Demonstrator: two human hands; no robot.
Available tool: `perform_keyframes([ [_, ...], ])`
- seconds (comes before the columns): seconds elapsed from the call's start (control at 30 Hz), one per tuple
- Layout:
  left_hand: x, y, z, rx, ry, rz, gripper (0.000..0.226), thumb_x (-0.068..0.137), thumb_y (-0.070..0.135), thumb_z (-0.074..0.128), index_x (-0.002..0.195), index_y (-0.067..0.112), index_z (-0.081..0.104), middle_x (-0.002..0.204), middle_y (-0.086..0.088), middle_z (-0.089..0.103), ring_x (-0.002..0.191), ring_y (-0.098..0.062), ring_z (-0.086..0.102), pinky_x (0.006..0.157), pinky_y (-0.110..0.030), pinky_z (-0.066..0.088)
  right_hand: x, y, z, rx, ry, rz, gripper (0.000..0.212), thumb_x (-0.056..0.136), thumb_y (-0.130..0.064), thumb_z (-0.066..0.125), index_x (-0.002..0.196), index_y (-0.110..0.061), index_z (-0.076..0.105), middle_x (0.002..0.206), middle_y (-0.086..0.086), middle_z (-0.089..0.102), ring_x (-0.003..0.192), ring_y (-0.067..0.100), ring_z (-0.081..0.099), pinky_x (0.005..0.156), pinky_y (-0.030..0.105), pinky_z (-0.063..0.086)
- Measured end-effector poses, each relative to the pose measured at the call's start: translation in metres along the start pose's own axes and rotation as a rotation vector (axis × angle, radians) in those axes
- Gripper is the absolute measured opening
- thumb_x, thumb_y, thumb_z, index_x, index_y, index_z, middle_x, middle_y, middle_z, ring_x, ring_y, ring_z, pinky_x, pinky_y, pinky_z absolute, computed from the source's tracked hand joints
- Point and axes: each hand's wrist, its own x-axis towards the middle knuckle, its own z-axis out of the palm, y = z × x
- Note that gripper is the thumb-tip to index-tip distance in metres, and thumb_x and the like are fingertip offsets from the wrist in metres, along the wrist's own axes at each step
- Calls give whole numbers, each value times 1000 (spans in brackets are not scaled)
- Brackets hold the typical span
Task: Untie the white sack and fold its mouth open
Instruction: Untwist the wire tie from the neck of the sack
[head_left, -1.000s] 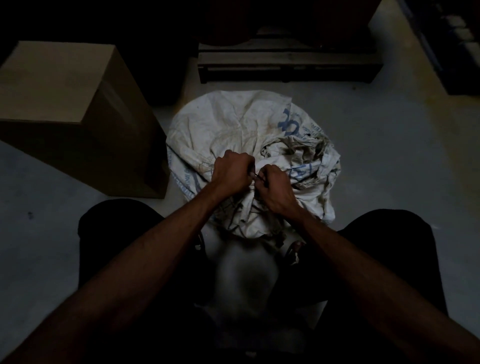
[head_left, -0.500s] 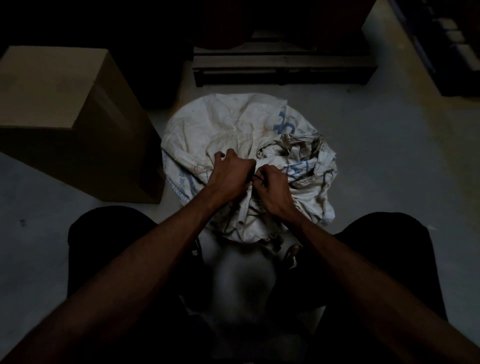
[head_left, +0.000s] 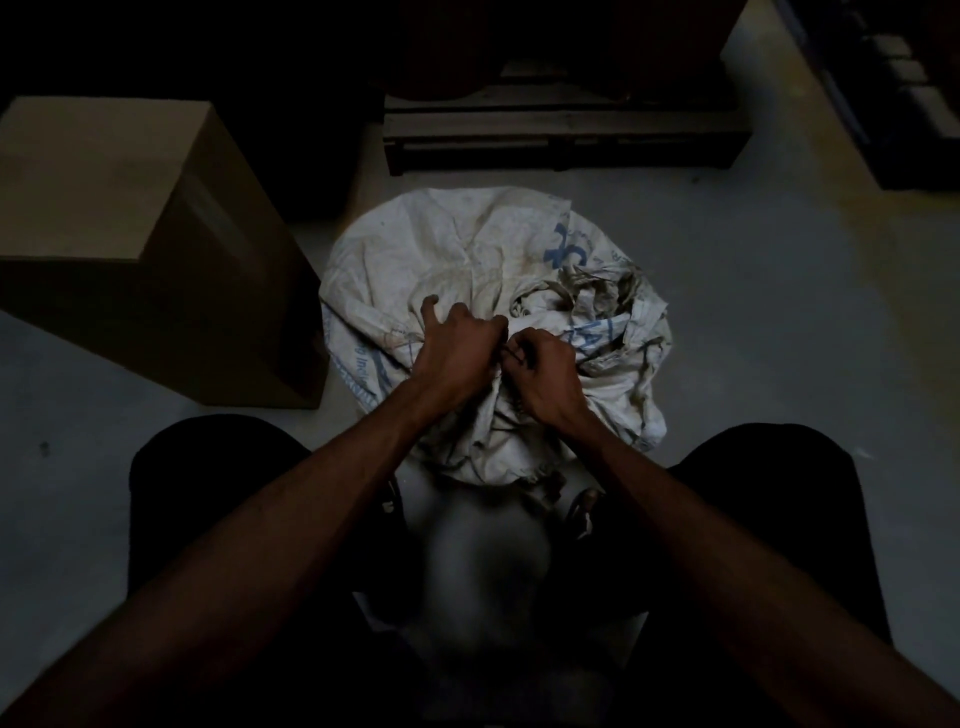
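A full white woven sack (head_left: 457, 249) with blue print stands on the floor between my knees, its top bunched and gathered. My left hand (head_left: 457, 353) is clenched on the gathered neck, one finger stretched out over the cloth. Touching it on the right, my right hand (head_left: 540, 379) pinches a thin tie (head_left: 511, 356) at the knot. Frayed loose cloth (head_left: 602, 291) spills to the right of my hands. The knot itself is mostly hidden by my fingers.
A tall cardboard box (head_left: 130, 223) stands close on the sack's left. A dark wooden pallet (head_left: 561, 140) lies just behind the sack. Dark racking (head_left: 893, 88) fills the far right corner. Grey floor (head_left: 779, 322) lies to the right.
My left hand has shifted slightly up on the neck and stretched one finger out. My right hand keeps its pinch at the knot. The view has drifted a little.
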Motion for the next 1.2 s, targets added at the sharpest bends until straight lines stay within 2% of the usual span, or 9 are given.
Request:
perform_keyframes([
  [0.1,0,0,0,141,12,54,18,82,21,62,100,17,63,82,-7,67,104,-32,58,113,-61,12,-1,-1,-2,-25,-19,-4,14,86,-13,65,85,1,66,84,17,66,81,30,62,73,37,45],
  [0.3,0,-2,-7,-230,59,-185,15,86,30,62,99,33,69,95,7,73,114,-22,57,110,-59,26,3,-5,-3,23,13,31,20,89,-22,68,82,-4,67,78,12,68,75,25,64,71,37,48],
  [0.47,-3,-2,-7,80,13,8,26,84,25,64,109,34,68,99,1,71,122,-28,49,109,-56,22,2,-2,-1,3,10,14,14,85,-18,68,84,-4,67,80,13,68,75,26,63,69,32,43],
  [0.6,-2,-3,-6,190,70,82,19,85,26,61,101,29,70,95,2,72,118,-27,50,104,-51,29,5,-1,-1,-3,28,4,12,84,-18,67,83,-6,66,79,10,68,74,23,62,66,27,39],
  [0.7,-2,-4,-5,-41,74,-38,21,80,23,61,97,30,72,89,3,72,108,-25,55,98,-47,34,4,-3,-2,32,27,12,12,84,-19,68,80,-8,67,75,7,68,72,21,64,70,33,49],
  [0.83,0,-4,-8,-335,67,-205,17,83,32,65,96,33,75,98,7,75,108,-23,62,94,-48,48,3,-2,-1,41,23,0,14,85,-21,69,79,-8,66,73,6,68,70,20,63,74,36,51],
  [1.0,6,-6,-13,9,12,45,24,86,25,60,109,27,67,95,-2,74,99,-28,65,87,-40,44,2,-1,-1,19,16,-19,15,86,-18,68,81,-5,66,76,10,68,72,23,63,71,35,47],
  [1.07,5,-3,-14,159,65,105,17,88,21,56,101,20,66,88,-7,71,94,-32,63,82,-40,42,2,-1,-1,16,17,-19,12,84,-16,67,82,-5,66,77,10,68,73,22,62,72,35,48],
  [1.2,0,-5,-11,-9,76,51,22,83,14,59,100,20,71,91,-10,69,101,-33,56,80,-39,41,4,-1,-1,34,24,-12,13,85,-18,68,81,-6,66,74,7,68,69,20,63,69,31,47],
])
